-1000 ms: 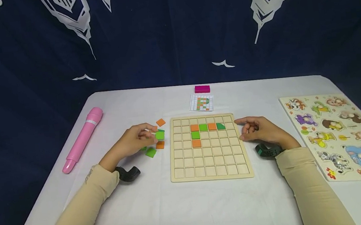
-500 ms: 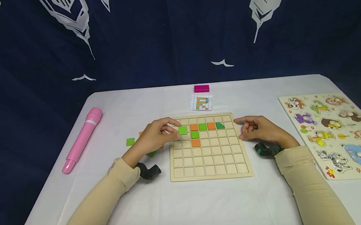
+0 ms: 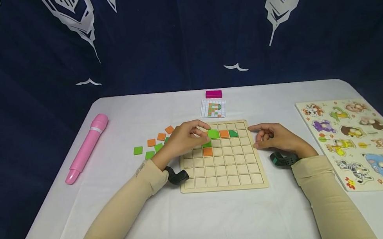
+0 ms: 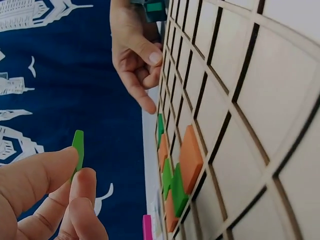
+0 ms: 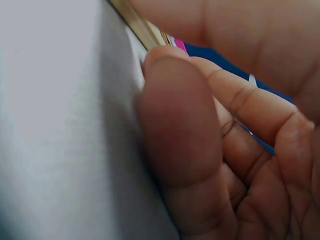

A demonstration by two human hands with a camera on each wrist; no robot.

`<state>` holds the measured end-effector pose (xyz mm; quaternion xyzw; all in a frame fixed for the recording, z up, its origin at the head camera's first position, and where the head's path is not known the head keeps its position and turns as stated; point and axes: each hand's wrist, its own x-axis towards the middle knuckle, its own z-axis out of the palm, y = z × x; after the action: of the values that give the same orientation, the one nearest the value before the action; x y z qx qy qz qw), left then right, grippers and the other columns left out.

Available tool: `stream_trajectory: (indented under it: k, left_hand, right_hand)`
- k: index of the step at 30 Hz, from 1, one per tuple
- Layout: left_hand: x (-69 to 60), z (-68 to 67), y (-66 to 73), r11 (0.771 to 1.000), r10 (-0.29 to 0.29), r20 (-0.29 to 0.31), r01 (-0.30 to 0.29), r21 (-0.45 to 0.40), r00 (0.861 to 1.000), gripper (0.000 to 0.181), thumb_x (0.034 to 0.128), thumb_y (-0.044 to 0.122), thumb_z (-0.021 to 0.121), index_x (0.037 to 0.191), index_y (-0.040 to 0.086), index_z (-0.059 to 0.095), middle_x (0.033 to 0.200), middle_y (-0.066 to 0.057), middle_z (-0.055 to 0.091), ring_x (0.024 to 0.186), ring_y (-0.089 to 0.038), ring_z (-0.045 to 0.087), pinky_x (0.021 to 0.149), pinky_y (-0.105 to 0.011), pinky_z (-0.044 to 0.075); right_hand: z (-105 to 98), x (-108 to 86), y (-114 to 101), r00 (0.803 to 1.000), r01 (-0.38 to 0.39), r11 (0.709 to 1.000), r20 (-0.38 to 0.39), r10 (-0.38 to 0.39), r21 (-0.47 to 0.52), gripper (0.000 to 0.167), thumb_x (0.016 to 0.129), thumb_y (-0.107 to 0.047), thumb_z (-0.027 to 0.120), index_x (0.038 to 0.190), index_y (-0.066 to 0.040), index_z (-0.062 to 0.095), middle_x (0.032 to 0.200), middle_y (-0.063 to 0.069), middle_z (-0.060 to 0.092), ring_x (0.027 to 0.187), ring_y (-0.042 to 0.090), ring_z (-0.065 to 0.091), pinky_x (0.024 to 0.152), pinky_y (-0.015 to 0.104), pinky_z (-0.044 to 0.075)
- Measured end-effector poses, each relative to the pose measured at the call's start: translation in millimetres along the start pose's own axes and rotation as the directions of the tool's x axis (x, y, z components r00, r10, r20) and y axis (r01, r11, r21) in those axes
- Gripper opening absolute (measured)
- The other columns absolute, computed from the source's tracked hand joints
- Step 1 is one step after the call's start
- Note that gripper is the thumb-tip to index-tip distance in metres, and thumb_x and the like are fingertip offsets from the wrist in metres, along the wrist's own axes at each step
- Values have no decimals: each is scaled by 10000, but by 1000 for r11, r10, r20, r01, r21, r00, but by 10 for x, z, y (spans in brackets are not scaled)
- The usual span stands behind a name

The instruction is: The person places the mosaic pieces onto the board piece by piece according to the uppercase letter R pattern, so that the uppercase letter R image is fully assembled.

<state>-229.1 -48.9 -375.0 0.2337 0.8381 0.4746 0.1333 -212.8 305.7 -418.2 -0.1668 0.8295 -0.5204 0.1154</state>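
Observation:
My left hand (image 3: 187, 139) pinches a light green square tile (image 3: 213, 134) over the upper part of the wooden grid board (image 3: 232, 170). In the left wrist view the same tile (image 4: 78, 146) stands on edge between thumb and finger, raised off the board (image 4: 280, 65). Orange, green and dark green tiles lie in the board's cells, one being an orange tile (image 3: 208, 152); my left hand hides part of the top row. At the board's right edge rests my right hand (image 3: 275, 137), index finger extended and the other fingers bent, with no tile in it.
Several loose green and orange tiles, among them a green one (image 3: 138, 150), lie left of the board. Behind it are a pattern card (image 3: 213, 108) and a magenta block (image 3: 214, 94). A pink wand (image 3: 88, 147) lies far left, an animal puzzle board (image 3: 360, 135) far right.
My left hand has carried the green tile rightward from the loose tiles to above the board, uncovering more of the loose tiles. My right hand has stayed at the board's edge.

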Motion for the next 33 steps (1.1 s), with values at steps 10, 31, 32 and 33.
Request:
stream_trajectory:
  k: [10,31,32,33]
  left_hand:
    - [54,146,-62,999,16,-11,-16,35,1000,321,961,141,758,1281,119,745,986,25,787,748,-138,655,767,-284,480]
    - [56,321,-157,946,56,39,-66,317,998,279,916,233,888,1163,157,783,826,149,727,745,-64,615,678,-262,455]
    - [52,323,-156,944,56,42,-67,323,998,278,913,232,889,1159,156,784,823,150,728,746,-63,620,676,-264,462]
    - [48,324,-155,942,55,46,-67,329,997,275,913,235,888,1155,157,785,823,151,729,745,-61,622,677,-266,466]
  right_hand:
    - [-2,-3,-15,1000,6,1000,0,-6,1,605,910,80,791,1445,193,533,907,18,657,715,101,513,650,226,452]
    - [4,2,-14,1000,-15,1000,4,15,11,608,919,60,786,1455,185,529,909,16,649,710,100,515,649,220,456]
    - [5,3,-10,1000,-15,1000,3,15,7,608,919,58,788,1454,184,530,910,15,650,712,101,516,649,221,455]
    - [5,5,-7,1000,-15,1000,3,15,6,607,920,56,788,1455,183,531,910,15,649,713,101,516,650,221,454]
